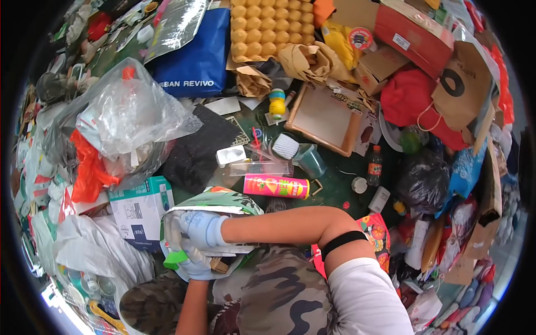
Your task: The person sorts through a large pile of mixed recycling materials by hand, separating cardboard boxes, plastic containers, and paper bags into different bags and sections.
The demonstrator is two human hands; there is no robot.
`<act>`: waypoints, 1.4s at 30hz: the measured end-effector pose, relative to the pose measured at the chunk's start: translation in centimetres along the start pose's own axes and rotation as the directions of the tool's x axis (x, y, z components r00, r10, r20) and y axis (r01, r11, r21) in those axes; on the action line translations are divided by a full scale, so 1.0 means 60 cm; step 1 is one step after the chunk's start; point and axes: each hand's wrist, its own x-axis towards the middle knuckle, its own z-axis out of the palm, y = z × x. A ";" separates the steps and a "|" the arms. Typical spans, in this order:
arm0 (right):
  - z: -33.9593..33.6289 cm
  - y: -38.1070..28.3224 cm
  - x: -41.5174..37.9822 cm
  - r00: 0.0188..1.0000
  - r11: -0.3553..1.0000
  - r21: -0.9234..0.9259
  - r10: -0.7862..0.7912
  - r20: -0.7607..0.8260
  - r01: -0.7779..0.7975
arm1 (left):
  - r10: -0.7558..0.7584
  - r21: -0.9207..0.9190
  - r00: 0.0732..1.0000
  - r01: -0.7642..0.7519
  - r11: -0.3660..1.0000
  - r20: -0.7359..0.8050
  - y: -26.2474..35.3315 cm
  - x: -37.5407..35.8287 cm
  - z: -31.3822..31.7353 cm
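Note:
Both hands wear pale blue and grey gloves and meet at a white and green printed bag [226, 202] near the lower middle. My right hand [202, 228] reaches across from the right, inside the bag's opening, its fingertips partly hidden. Just below it, my left hand [195, 264] is at the bag's lower side, beside a bright green piece [175, 259]. What the fingers of either hand hold cannot be made out. A small brown piece [219, 265] lies right of my left hand.
Above the bag lies a pink can [276, 186]. A teal and white box [139, 209] stands left of it. Farther off are clear plastic bags [131, 114], a blue bag [190, 61], an egg tray [271, 28], a wooden frame [321, 120] and a bottle [374, 166].

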 end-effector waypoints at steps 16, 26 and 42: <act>-0.183 0.290 -0.204 0.881 0.517 -0.730 0.398 -0.256 -0.446 | 0.095 0.211 0.964 -0.150 0.966 0.248 0.011 0.063 0.052; -0.125 0.294 -0.404 0.631 0.480 -0.438 0.705 -0.324 -0.760 | 0.127 0.244 0.968 -0.180 0.953 0.216 -0.018 0.012 0.026; -0.027 0.374 -0.348 0.586 0.551 -0.201 0.771 -0.248 -0.810 | 0.088 0.234 0.978 -0.132 0.963 0.187 -0.008 0.009 0.030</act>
